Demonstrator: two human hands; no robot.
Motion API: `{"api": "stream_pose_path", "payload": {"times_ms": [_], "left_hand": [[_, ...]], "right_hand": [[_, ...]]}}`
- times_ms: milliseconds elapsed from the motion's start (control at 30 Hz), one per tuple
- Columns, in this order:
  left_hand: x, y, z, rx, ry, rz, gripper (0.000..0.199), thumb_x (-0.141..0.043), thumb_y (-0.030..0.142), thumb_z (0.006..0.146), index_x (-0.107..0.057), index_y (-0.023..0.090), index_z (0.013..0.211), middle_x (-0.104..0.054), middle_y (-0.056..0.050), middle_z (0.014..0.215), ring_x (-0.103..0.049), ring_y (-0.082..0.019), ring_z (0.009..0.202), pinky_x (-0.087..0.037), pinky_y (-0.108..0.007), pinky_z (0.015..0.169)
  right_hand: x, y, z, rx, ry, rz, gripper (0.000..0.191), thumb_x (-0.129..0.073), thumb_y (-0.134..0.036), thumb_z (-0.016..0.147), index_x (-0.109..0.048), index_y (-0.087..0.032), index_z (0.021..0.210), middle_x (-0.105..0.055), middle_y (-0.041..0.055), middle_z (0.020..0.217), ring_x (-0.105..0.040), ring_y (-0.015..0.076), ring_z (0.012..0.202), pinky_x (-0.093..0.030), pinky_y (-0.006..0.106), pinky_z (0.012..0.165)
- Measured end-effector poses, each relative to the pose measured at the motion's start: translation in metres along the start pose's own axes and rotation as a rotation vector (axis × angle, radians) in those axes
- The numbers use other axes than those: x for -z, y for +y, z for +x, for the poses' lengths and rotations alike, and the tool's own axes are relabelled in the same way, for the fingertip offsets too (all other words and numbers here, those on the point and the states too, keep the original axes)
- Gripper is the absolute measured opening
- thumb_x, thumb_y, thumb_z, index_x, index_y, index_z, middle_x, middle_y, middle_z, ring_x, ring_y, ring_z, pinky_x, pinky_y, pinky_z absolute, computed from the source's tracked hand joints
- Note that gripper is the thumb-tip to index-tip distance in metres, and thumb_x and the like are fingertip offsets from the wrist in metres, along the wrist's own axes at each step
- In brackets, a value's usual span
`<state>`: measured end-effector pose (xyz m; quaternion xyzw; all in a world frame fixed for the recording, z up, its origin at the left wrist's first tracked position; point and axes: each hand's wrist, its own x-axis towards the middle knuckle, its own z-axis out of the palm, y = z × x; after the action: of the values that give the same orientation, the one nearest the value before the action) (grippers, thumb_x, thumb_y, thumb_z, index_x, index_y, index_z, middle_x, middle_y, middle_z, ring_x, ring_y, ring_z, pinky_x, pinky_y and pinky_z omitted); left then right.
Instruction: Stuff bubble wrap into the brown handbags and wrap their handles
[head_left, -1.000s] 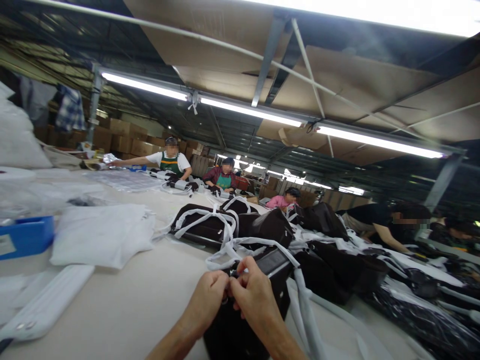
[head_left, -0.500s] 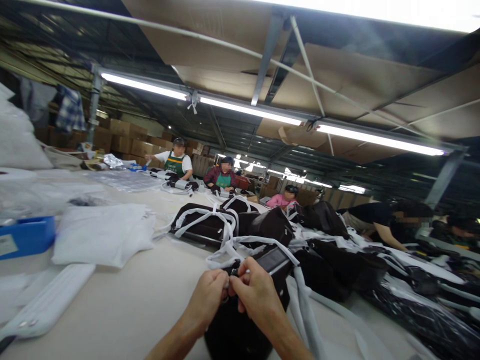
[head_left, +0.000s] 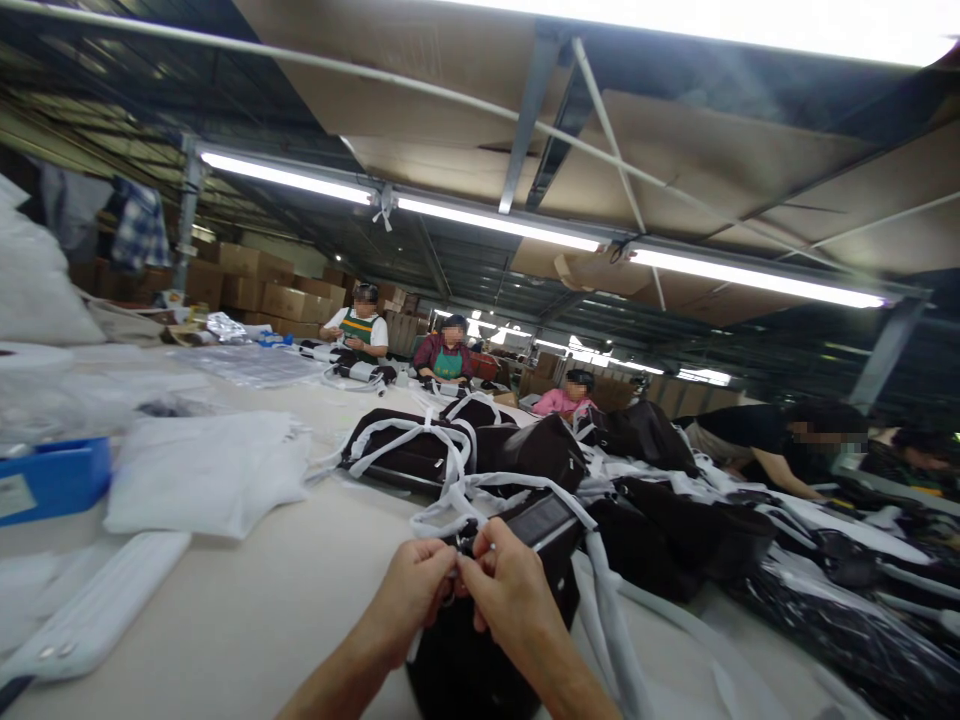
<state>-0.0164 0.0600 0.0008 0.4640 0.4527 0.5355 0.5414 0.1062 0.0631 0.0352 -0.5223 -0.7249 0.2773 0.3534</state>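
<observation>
A black bag (head_left: 480, 665) with straps wrapped in white material lies in front of me on the pale table (head_left: 247, 630). Over its upper edge, my left hand (head_left: 412, 590) and my right hand (head_left: 506, 580) meet, thumbs and fingers pinched together. Whatever small thing sits between the fingertips is too hidden to name. A metal ring and a dark fitting show close to the fingers. Just beyond are more black bags (head_left: 401, 455) with white-wrapped handles.
On the left lie white pouches (head_left: 206, 470), a blue bin (head_left: 56, 478) and a long white padded piece (head_left: 101, 600). Black bags and clear plastic (head_left: 832, 630) cover the right side. Several people work farther back; one person (head_left: 780, 450) leans over at the right.
Both hands stay pinched at the same spot, with the right fingers slightly shifted. Far back, a person at the left has drawn an outstretched arm in.
</observation>
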Motion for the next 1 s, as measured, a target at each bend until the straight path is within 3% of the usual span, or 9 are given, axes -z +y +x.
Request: {"api": "stream_pose_path", "payload": {"times_ms": [200,333,467,600,733,833,933,1000], "left_hand": [[-0.003,-0.002,0.000,-0.024,0.040,-0.003,0.034,-0.055,0.052,0.061,-0.046,0.020,0.054,-0.034,0.010,0.041,-0.023,-0.004,0.036,-0.013,-0.021,0.039],[-0.002,0.000,-0.004,-0.026,0.021,-0.010,0.044,-0.051,0.061,0.066,-0.048,0.019,0.055,-0.036,0.008,0.041,-0.024,-0.005,0.036,-0.014,-0.021,0.039],[-0.002,0.002,-0.005,-0.032,0.015,-0.002,0.046,-0.056,0.064,0.061,-0.050,0.018,0.058,-0.035,0.009,0.042,-0.023,-0.004,0.035,-0.013,-0.022,0.038],[-0.004,-0.001,-0.001,-0.030,0.055,0.007,0.040,-0.054,0.060,0.062,-0.042,0.022,0.057,-0.032,0.010,0.042,-0.022,-0.004,0.035,-0.013,-0.021,0.038],[-0.005,-0.004,0.000,-0.030,0.068,0.037,0.037,-0.051,0.057,0.063,-0.040,0.023,0.059,-0.032,0.011,0.044,-0.020,-0.005,0.037,-0.013,-0.022,0.039],[-0.004,0.001,-0.001,-0.049,0.036,0.091,0.035,-0.050,0.055,0.065,-0.041,0.022,0.056,-0.030,0.010,0.043,-0.020,-0.006,0.039,-0.014,-0.023,0.041],[-0.002,0.009,-0.003,-0.115,0.020,0.168,0.032,-0.051,0.048,0.067,-0.041,0.021,0.052,-0.034,0.008,0.047,-0.027,-0.007,0.045,-0.019,-0.024,0.045],[-0.002,0.015,-0.004,-0.160,0.016,0.213,0.031,-0.051,0.045,0.068,-0.041,0.021,0.051,-0.036,0.006,0.050,-0.030,-0.009,0.049,-0.022,-0.024,0.048]], "right_hand": [[0.005,0.002,0.004,-0.106,-0.095,0.197,0.011,-0.051,-0.025,0.079,-0.041,-0.022,0.082,-0.064,-0.0071,0.056,-0.051,0.0080,0.031,-0.028,0.013,0.024],[0.006,0.001,0.009,-0.121,-0.101,0.172,0.010,-0.051,-0.020,0.077,-0.041,-0.022,0.080,-0.064,-0.0073,0.054,-0.049,0.0074,0.030,-0.028,0.012,0.023],[0.004,-0.001,0.012,-0.101,-0.088,0.151,0.010,-0.052,-0.019,0.078,-0.042,-0.022,0.077,-0.060,-0.0085,0.050,-0.049,0.0079,0.030,-0.028,0.012,0.023],[0.005,-0.001,0.002,-0.143,-0.096,0.228,0.006,-0.049,-0.023,0.082,-0.043,-0.021,0.083,-0.069,-0.0022,0.064,-0.053,0.0086,0.030,-0.030,0.012,0.023],[0.017,0.006,-0.023,-0.297,-0.167,0.566,0.020,-0.056,-0.033,0.084,-0.049,-0.017,0.095,-0.076,0.0116,0.094,-0.058,0.0083,0.036,-0.039,0.014,0.027],[0.034,0.010,-0.037,-0.424,-0.163,0.896,0.032,-0.071,-0.032,0.077,-0.054,-0.014,0.098,-0.074,0.0187,0.104,-0.055,0.0045,0.037,-0.036,0.011,0.028],[0.046,0.011,-0.041,-0.590,-0.177,1.212,0.024,-0.074,-0.020,0.078,-0.060,-0.012,0.096,-0.073,0.0204,0.109,-0.054,0.0012,0.039,-0.035,0.008,0.030],[0.047,0.018,-0.042,-0.705,-0.270,1.389,0.011,-0.071,-0.014,0.083,-0.065,-0.011,0.092,-0.073,0.0161,0.113,-0.058,-0.0002,0.044,-0.037,0.005,0.034]]}}
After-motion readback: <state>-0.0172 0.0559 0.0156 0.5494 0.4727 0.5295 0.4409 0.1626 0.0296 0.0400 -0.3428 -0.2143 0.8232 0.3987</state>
